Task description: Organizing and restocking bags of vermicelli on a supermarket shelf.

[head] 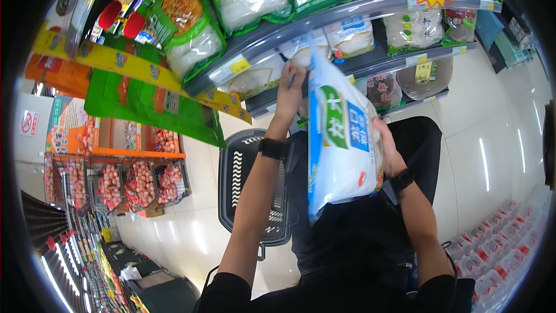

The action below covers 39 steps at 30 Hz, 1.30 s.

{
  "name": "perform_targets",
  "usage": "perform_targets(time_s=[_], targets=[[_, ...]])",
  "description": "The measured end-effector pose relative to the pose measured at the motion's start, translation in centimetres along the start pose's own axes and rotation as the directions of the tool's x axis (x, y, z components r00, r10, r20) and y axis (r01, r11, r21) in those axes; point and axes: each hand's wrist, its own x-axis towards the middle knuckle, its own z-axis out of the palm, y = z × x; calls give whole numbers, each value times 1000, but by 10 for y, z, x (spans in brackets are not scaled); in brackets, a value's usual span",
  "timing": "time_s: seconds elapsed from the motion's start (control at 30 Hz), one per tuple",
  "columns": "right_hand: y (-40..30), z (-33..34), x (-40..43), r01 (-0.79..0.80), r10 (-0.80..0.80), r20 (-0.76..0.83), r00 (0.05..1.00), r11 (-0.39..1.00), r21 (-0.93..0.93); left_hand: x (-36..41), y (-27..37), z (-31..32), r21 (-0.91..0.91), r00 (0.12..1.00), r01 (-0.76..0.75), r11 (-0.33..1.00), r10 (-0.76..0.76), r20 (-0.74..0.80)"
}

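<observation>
My right hand (386, 143) grips the side of a large white and blue plastic bag (343, 139) of dry noodles, held upright before my body. My left hand (292, 87) is raised at the lower shelf, its fingers by a white packet (304, 54); whether they hold it I cannot tell. More white packets (349, 37) lie on that shelf to the right. Green and clear bags of noodles (247, 0) fill the shelf above. A black plastic shopping basket (230, 174) stands on the floor left of my legs.
A shelf edge (339, 11) with price tags runs above my hands. Green packages (152, 104) hang beside a yellow strip (130, 65) at the left. Wire baskets of eggs (139, 182) stand further left. Bottled drinks (495, 248) are stacked at lower right.
</observation>
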Motion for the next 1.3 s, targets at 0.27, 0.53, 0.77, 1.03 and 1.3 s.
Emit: perform_targets(time_s=[0.27, 0.53, 0.77, 1.03, 1.3], targets=[[-53, -26, -20, 328, -324, -126, 938, 945, 14, 51, -36, 52, 559, 951, 49, 828, 132, -278], [-75, -50, -15, 346, -332, -131, 934, 931, 113, 78, -31, 107, 545, 835, 292, 786, 68, -546], [-80, -55, -10, 347, -331, -134, 934, 929, 126, 88, -41, 113, 550, 791, 308, 776, 113, -602], [-69, -59, -10, 336, -315, -158, 936, 932, 136, 47, -35, 83, 617, 905, -42, 785, 292, -309], [-52, -41, -4, 272, -252, -154, 955, 953, 132, 7, -65, -85, 685, 661, 239, 688, 401, -634]])
